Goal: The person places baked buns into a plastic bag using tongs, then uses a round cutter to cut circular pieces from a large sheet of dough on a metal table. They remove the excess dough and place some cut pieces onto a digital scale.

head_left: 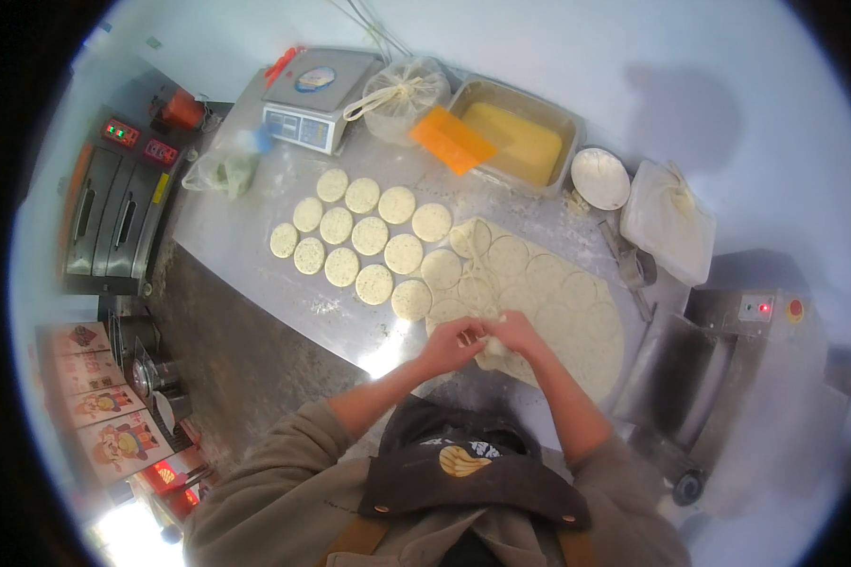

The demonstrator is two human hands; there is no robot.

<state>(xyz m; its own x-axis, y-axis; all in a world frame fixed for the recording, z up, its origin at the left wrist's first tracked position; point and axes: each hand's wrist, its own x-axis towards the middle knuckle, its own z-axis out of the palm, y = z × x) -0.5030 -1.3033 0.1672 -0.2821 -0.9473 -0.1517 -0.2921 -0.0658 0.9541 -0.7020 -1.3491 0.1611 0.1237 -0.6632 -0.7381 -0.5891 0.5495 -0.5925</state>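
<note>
My left hand (pixel 456 342) and my right hand (pixel 518 335) are close together, fingers curled on a strip of loose dough (pixel 492 348) at the lower left part of a flat dough sheet (pixel 567 321). Circles are cut in the sheet, and a loosened lattice of scrap lies over its left end. Left of it, several separate speckled dough rounds (pixel 403 253) lie in rows on the steel table (pixel 246 227).
Along the back are a scale (pixel 307 104), bagged item (pixel 397 106), orange scraper (pixel 452 140), metal pan (pixel 520 132) and bowl (pixel 599 178). At right are a round cutter (pixel 638 270), white container (pixel 668 222) and steel machine (pixel 690 378); an oven (pixel 113 217) stands left.
</note>
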